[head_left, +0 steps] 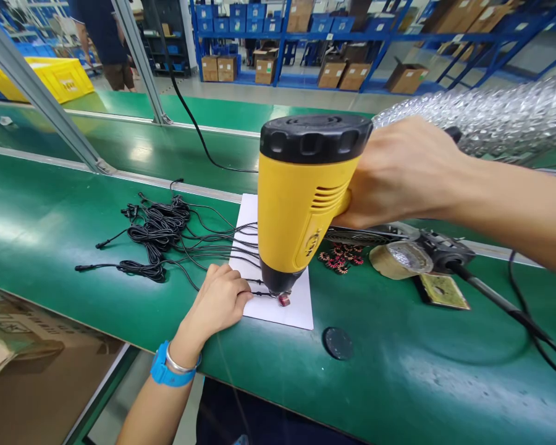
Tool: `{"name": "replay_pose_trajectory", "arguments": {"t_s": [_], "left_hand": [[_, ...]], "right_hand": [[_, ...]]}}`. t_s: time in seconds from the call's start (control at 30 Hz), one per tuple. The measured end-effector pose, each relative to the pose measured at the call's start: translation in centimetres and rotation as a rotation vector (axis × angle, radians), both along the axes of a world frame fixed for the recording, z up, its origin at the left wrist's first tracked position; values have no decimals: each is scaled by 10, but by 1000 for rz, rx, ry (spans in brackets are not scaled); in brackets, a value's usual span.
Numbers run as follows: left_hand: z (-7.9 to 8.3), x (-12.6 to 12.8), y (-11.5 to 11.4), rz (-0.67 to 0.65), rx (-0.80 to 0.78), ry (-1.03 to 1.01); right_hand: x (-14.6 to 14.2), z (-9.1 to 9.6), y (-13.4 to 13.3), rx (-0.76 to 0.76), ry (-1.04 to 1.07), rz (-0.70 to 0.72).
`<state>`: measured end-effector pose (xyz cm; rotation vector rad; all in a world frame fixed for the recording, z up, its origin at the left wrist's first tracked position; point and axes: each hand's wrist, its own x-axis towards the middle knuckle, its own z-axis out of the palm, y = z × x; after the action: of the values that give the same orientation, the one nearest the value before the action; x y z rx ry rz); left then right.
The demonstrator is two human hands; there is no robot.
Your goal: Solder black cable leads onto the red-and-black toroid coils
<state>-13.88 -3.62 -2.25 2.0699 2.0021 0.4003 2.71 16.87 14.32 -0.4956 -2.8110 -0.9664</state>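
Observation:
My right hand is wrapped round the handle of a yellow heat gun with a black cap. Its dark nozzle points down, just over a small copper-red coil at the end of a thin black cable. My left hand is closed, pinching that black cable left of the coil. Beneath lies a white board, partly hidden by the heat gun. Several black cables run left from it to a bundled heap on the green bench.
Several small red coils lie right of the heat gun. Beyond them are a tape roll, a soldering iron stand and a yellow sponge. A black round lid sits near the front edge. A silver duct hangs at right.

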Motion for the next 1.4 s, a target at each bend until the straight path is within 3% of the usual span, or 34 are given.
{"name": "replay_pose_trajectory", "arguments": {"t_s": [0.23, 0.43, 0.7, 0.83, 0.97, 1.07, 1.2, 1.27, 1.4], "left_hand": [[1, 1, -1, -6, 18, 9], [-1, 0, -1, -3, 21, -2], [-5, -2, -3, 21, 61, -50], [-3, -4, -7, 83, 163, -97], [-1, 0, -32, 220, 348, -153], [-10, 10, -63, 312, 484, -218], [-35, 34, -97, 441, 599, -315], [-46, 45, -103, 453, 660, -328], [-60, 57, -100, 442, 781, -262]], "right_hand": [[1, 0, 0, -4, -17, -9], [2, 6, 1, -4, -113, -73], [3, 15, 8, -10, -89, -194], [2, 16, 17, -25, -116, -235], [2, 18, 36, -23, -43, -250], [2, 19, 44, -10, -69, -248], [-2, 13, 44, 38, -58, -190], [-5, 7, 42, 46, -41, -167], [-11, 1, 43, -76, -97, -100]]}}
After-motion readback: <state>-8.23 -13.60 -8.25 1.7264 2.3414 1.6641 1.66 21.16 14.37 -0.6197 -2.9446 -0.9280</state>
